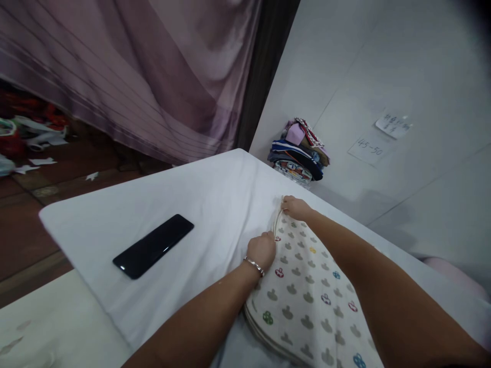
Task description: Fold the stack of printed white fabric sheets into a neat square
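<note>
Filling mid-scene: white table [215, 189], w/ printed cloth [307, 286] on top, near right. Folded clothes stack [297, 156] far right. Blk phone [153, 246] flat on table, left. Right hand [295, 208] pinching cloth's far tip; left hand [262, 250] a bit nearer, fingers curled tight on its left edge, bracelet [254, 266] on wrist.

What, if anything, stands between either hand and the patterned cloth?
Nothing visible: the left hand and right hand both grip the patterned cloth at its edge. The black phone lies apart, to the left.
</note>
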Tool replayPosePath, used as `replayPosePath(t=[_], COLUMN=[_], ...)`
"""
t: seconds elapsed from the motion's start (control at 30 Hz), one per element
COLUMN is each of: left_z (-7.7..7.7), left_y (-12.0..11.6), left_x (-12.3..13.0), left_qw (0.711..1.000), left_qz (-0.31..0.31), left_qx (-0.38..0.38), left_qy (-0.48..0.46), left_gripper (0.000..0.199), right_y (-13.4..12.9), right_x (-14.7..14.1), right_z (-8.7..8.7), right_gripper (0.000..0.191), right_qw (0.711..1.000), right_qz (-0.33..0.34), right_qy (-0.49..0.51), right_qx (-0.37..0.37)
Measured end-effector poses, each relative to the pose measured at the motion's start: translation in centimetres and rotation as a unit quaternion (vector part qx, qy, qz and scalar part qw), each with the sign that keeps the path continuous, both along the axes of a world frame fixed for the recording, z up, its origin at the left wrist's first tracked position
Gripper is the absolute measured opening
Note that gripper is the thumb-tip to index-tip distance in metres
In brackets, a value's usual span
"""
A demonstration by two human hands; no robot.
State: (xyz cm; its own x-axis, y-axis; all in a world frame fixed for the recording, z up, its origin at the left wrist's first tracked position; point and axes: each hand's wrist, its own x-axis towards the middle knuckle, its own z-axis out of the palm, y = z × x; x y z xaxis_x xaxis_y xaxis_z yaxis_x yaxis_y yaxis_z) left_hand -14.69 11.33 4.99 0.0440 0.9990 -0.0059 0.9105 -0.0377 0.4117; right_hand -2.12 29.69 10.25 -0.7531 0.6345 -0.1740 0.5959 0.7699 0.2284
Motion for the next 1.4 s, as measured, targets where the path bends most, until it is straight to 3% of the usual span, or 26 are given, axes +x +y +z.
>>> replayPosePath(t=[0.3,0.57,0.8,0.97,1.13,1.4], left_z=[0.6,0.5,0.9,0.8,0.7,0.6], left_y=[-0.1,-0.1,-0.2,-0.2,-0.2,-0.1], left_x=[0.0,0.0,-0.1,-0.1,-0.2,-0.3], left_qw=[1.0,1.0,1.0,1.0,1.0,1.0], left_qz=[0.01,0.007,0.004,0.004,0.002,0.012], left_qx=[-0.016,-0.007,-0.011,-0.006,-0.014,-0.011], left_qy=[-0.003,0.0,0.0,-0.003,-0.007,-0.026], left_gripper=[0.025,0.025,0.026,0.025,0.025,0.03], right_y=[0.0,0.5,0.6,0.2,0.1,0.7], right_x=[0.9,0.1,-0.5,0.3,0.4,0.1], right_z=[-0.8,-1.5,-1.3,-0.9,-1.0,-1.1], right_gripper=[0.019,0.02,0.015,0.024,0.02,0.031], right_qw=[0.994,0.994,0.994,0.997,0.991,0.994], right_qz=[0.096,0.084,0.087,0.03,0.088,0.065], right_qy=[0.049,0.027,0.005,0.032,0.032,-0.02], right_qx=[-0.025,-0.07,-0.058,-0.058,-0.092,-0.089])
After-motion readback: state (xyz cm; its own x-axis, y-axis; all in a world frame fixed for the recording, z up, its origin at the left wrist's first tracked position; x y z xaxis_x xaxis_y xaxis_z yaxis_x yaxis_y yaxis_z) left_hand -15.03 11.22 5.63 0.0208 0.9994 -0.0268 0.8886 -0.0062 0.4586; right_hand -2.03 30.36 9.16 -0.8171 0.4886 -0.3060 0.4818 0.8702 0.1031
